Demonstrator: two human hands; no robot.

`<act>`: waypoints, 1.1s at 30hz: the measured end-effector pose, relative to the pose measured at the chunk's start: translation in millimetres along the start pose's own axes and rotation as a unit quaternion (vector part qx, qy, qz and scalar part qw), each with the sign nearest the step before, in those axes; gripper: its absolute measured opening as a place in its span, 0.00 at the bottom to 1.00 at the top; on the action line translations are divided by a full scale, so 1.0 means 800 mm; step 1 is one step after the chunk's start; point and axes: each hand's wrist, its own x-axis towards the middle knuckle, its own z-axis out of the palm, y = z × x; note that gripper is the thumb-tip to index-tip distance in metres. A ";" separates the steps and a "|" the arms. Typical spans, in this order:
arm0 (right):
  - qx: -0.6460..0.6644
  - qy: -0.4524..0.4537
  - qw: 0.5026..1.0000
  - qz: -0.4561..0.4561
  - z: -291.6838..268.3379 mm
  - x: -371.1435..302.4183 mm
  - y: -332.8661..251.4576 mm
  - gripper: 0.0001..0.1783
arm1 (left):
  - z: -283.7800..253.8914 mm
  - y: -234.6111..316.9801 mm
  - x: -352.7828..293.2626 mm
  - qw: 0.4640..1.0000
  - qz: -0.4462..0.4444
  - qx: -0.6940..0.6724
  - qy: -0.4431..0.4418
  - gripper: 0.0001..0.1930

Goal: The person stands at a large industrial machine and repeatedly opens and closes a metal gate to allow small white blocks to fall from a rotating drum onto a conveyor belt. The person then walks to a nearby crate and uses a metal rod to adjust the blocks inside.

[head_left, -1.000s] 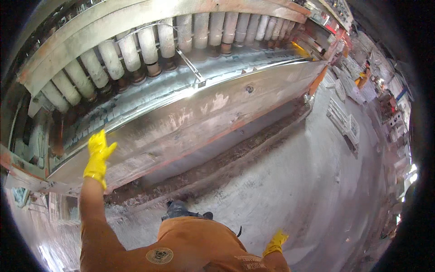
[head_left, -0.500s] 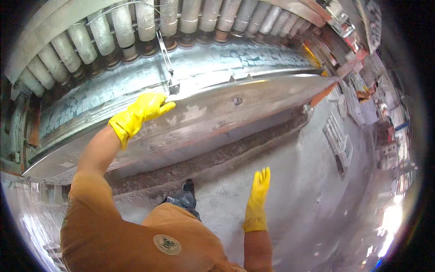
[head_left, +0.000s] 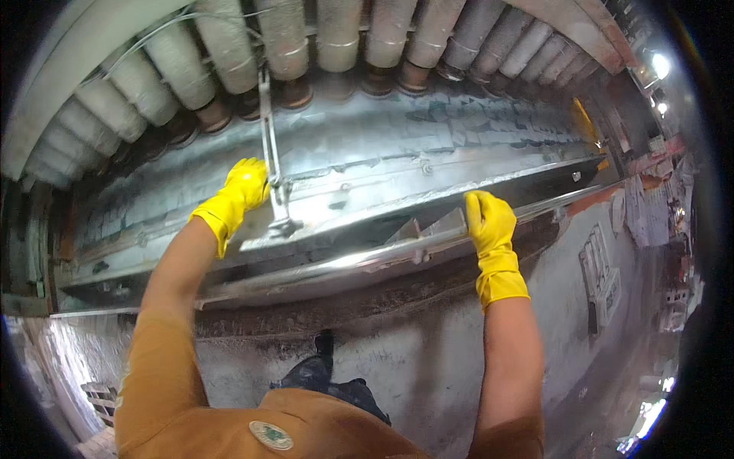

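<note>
My left hand (head_left: 243, 187), in a yellow rubber glove, has its fingers curled in beside a metal linkage rod (head_left: 271, 153) that hangs down over the pale machine bed. Whether it grips the rod is hidden. In a matching glove, my right hand (head_left: 493, 226) is closed over the shiny front edge of a long metal panel (head_left: 352, 264). A triangular metal plate (head_left: 447, 224) stands just left of it. Between the panel and the machine bed (head_left: 367, 183) runs a dark, narrow gap. The rod's lower end reaches a bolted joint (head_left: 283, 227) on the bed's edge.
A row of thick grey pipes (head_left: 340, 34) curves along the machine's top. Below the panel lies a worn ledge (head_left: 260, 325), with my feet near it. To the right, a light-coloured pallet (head_left: 600, 279) lies on the grey floor (head_left: 451, 367).
The panel has tipped down toward me, baring a gap behind it. My right hand rose from over the floor to its edge. My left hand moved off the panel's edge to beside the rod.
</note>
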 end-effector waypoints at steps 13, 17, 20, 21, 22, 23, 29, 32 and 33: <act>-0.009 -0.016 0.998 -0.058 -0.010 0.023 0.000 0.14 | 0.145 -0.046 0.090 0.966 0.041 -0.248 -0.056 0.20; -0.029 -0.018 0.998 -0.049 -0.018 0.023 0.003 0.14 | 0.070 -0.016 0.109 0.864 0.031 -0.497 -0.073 0.16; -0.023 -0.012 0.998 -0.050 -0.018 0.027 0.000 0.13 | 0.058 -0.015 0.089 0.849 0.011 -0.527 -0.046 0.14; -0.018 -0.013 0.998 -0.053 -0.017 0.025 -0.001 0.13 | 0.056 -0.019 0.076 0.865 -0.007 -0.499 -0.048 0.15; -0.017 -0.011 0.998 -0.053 -0.017 0.023 0.000 0.13 | 0.054 -0.020 0.062 0.880 -0.026 -0.471 -0.049 0.15; -0.016 -0.011 0.998 -0.055 -0.017 0.021 0.001 0.13 | 0.053 -0.021 0.046 0.902 -0.047 -0.427 -0.050 0.16; 0.005 0.035 0.997 -0.070 -0.006 0.013 0.011 0.10 | -0.090 -0.032 -0.096 0.954 -0.107 -0.264 -0.096 0.21; -0.011 0.044 0.997 -0.063 -0.005 0.006 0.015 0.12 | -0.156 0.006 -0.191 0.950 -0.156 -0.267 -0.040 0.22; -0.010 0.048 0.997 -0.064 -0.003 0.006 0.015 0.13 | -0.165 0.014 -0.220 0.937 -0.196 -0.287 -0.031 0.22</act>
